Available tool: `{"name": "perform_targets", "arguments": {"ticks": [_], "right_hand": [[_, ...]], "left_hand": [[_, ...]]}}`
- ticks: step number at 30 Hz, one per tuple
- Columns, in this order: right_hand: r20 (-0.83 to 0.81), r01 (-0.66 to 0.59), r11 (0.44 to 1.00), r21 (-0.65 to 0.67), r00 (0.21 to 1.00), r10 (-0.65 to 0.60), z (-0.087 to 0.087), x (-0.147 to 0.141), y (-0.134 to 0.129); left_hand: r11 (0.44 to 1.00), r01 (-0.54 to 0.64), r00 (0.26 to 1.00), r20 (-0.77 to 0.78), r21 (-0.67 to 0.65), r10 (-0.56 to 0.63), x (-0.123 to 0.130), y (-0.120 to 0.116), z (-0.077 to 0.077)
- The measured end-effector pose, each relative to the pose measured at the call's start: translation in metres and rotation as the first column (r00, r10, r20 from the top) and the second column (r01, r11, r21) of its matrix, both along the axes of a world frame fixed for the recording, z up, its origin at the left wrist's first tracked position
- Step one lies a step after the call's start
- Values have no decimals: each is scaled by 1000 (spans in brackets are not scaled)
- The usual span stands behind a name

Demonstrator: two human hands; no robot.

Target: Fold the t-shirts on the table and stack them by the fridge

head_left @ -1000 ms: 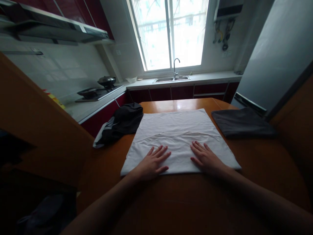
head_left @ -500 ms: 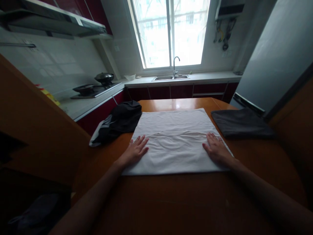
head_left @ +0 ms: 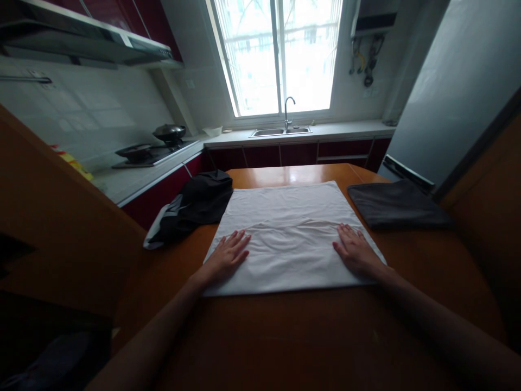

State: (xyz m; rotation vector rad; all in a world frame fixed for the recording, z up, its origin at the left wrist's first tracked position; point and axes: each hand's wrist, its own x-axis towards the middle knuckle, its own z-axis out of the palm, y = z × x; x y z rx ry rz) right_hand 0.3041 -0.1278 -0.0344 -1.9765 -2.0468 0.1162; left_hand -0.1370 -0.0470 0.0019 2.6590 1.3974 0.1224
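Note:
A white cloth garment (head_left: 285, 260), folded into a wide shape, lies flat on the wooden table (head_left: 293, 336). A crumpled edge runs across its middle between my hands. My left hand (head_left: 228, 254) rests palm down on the garment's left side, fingers spread. On the right side, my right hand (head_left: 355, 248) lies flat on the fabric with its fingers stretched out. Neither hand grips the cloth.
A crumpled black and grey garment (head_left: 199, 201) lies at the table's left edge. A folded dark grey cloth (head_left: 401, 205) is on the right. Beyond the table are a counter with a sink (head_left: 280, 132), a stove with a pan (head_left: 169, 132), and a fridge (head_left: 443, 92).
The view has shifted slightly. My left hand has slid a little inward on the garment; my right hand stays flat in nearly the same spot. The cloth looks unchanged.

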Motion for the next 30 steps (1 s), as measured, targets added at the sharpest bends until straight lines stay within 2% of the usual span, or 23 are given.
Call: {"name": "perform_targets", "arguments": {"ticks": [4, 8, 14, 18, 20, 24, 30], "right_hand": [[-54, 5, 999, 38, 999, -3, 16, 1, -2], [-115, -64, 990, 127, 990, 78, 29, 2, -8], [-115, -200, 972, 124, 970, 214, 16, 3, -19], [-124, -243, 945, 220, 954, 274, 22, 7, -35], [-116, -290, 937, 196, 942, 316, 26, 13, -46], [-130, -385, 922, 36, 913, 386, 29, 34, -69], [-147, -439, 898, -42, 891, 429, 31, 57, -83]], "left_hand": [[999, 31, 997, 72, -27, -29, -9, 1, 16], [997, 65, 989, 135, -45, -58, -21, -4, 30], [997, 63, 998, 2, 51, -63, -29, -19, 12], [994, 76, 995, 65, 76, -81, -40, -36, 17], [993, 104, 993, 57, 62, -108, -51, -47, 22], [984, 179, 983, 26, 11, -180, -75, -63, 25], [982, 188, 982, 27, 12, -188, -91, -67, 26]]}}
